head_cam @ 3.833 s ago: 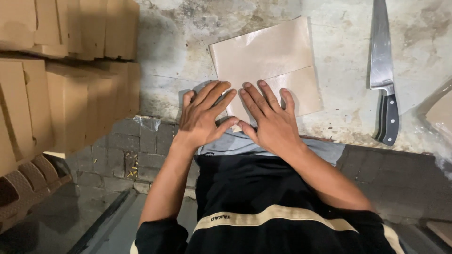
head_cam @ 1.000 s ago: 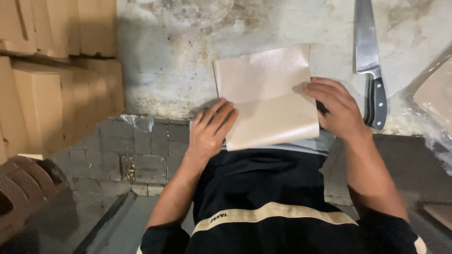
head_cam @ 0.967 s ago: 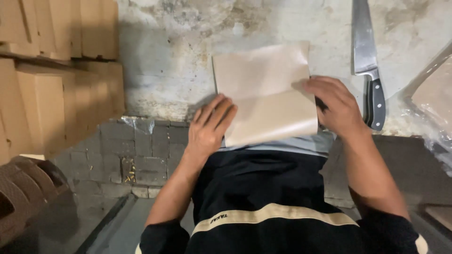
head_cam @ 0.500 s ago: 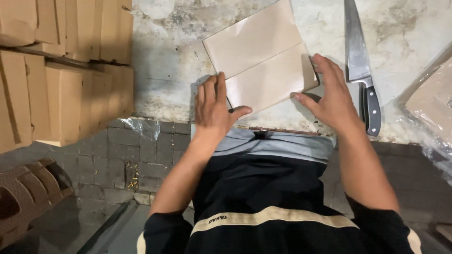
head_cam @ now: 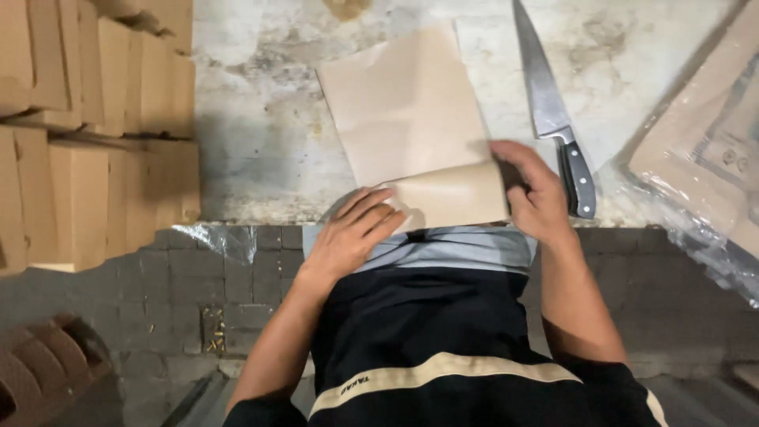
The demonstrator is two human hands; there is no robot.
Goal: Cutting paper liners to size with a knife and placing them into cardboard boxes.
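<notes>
Cardboard boxes (head_cam: pixel 95 119), plain brown, stacked in rows at far left, rising past the frame's top edge. Below them, lower left corner, a dark ribbed object (head_cam: pixel 39 379), too dim to identify. Next over: grey paving-block floor (head_cam: pixel 205 285), w/ a crumpled scrap of clear plastic film (head_cam: pixel 213 237) lying at the foot of the table. Table (head_cam: pixel 253 119) itself is a pale, stained & pitted slab, mottled w/ brown and grey patches, worn along its near edge.

Center: a tan paper sheet (head_cam: pixel 403 111) lies flat on the table, tilted slightly, its near end folded up into a flap (head_cam: pixel 455 196) along the table's near edge. Left hand (head_cam: pixel 352 233) rests palm down, fingers spread and relaxed, fingertips touching the flap's left corner; gripping nothing. Right hand (head_cam: pixel 534 190) is at the flap's right edge, fingers curled, pinching the paper there btwn thumb and fingers. Person's torso fills the lower middle: pale blue waistband, black garment w/ a cream stripe.

Just right of the sheet, near the right hand, a kitchen knife (head_cam: pixel 549 103) lies on the table, blade pointing away, black riveted handle toward the person. Far right: flat brown cardboard pieces (head_cam: pixel 704 142) wrapped in clear, crinkled plastic, hanging over the table's edge. Lighting dim; floor area in shadow.
</notes>
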